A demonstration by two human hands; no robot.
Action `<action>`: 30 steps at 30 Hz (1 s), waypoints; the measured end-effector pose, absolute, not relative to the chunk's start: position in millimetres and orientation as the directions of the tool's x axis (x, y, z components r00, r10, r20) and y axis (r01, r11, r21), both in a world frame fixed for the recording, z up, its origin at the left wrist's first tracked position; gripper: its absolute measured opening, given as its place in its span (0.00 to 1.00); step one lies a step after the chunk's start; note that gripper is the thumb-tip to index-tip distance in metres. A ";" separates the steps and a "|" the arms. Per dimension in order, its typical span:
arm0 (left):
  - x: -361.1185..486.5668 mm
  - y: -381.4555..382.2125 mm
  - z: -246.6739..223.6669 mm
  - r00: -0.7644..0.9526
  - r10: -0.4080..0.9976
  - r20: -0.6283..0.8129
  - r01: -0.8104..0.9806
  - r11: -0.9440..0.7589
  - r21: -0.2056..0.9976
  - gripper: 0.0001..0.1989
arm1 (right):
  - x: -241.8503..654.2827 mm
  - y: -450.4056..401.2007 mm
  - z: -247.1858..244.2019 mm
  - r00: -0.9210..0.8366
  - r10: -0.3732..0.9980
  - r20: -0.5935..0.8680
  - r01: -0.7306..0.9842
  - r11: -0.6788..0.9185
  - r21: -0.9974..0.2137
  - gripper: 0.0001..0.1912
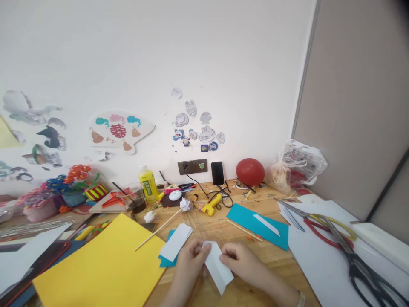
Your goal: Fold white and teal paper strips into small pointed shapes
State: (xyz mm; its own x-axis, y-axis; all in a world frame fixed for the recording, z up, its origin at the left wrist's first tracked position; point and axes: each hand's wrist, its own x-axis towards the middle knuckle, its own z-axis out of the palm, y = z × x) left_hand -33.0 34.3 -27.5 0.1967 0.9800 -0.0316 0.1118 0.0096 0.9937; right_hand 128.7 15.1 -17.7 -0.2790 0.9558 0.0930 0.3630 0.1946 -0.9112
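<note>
A creased piece of white paper [218, 268] is held up between my two hands, low in the middle of the head view. My left hand [193, 255] pinches its upper left edge, thumb on the front. The fingertips of my right hand [238, 261] are closed on its right edge. A lengthwise fold runs down the paper, and its lower end stands apart. Just left of my left hand lies a stack of white paper strips [177, 242] on blue paper [167, 261]. Beyond it rests a wooden stick [159, 229] tipped with a white paper flower [184, 204].
Yellow paper [105, 264] covers the left front. To the right are blue paper [255, 221], white sheets [306, 256] and large scissors [347, 247]. A glue gun [212, 205], bottle [148, 184], phone [217, 173] and red balloon [250, 171] stand along the wall.
</note>
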 end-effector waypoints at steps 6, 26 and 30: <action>-22.6 23.3 -23.7 0.365 0.925 -0.107 0.128 0.064 0.990 0.21 | 124.2 21.3 -20.7 -0.112 0.977 0.181 0.239 0.203 -0.949 0.10; -29.9 32.0 -27.0 0.313 0.940 -0.134 0.087 0.112 0.990 0.19 | 131.9 11.1 -12.1 -0.487 0.728 0.481 0.453 0.682 -0.574 0.09; -31.4 32.0 -26.3 0.323 0.938 -0.127 0.097 0.100 0.990 0.19 | 131.1 10.5 -12.6 -0.450 0.772 0.449 0.485 0.633 -0.603 0.08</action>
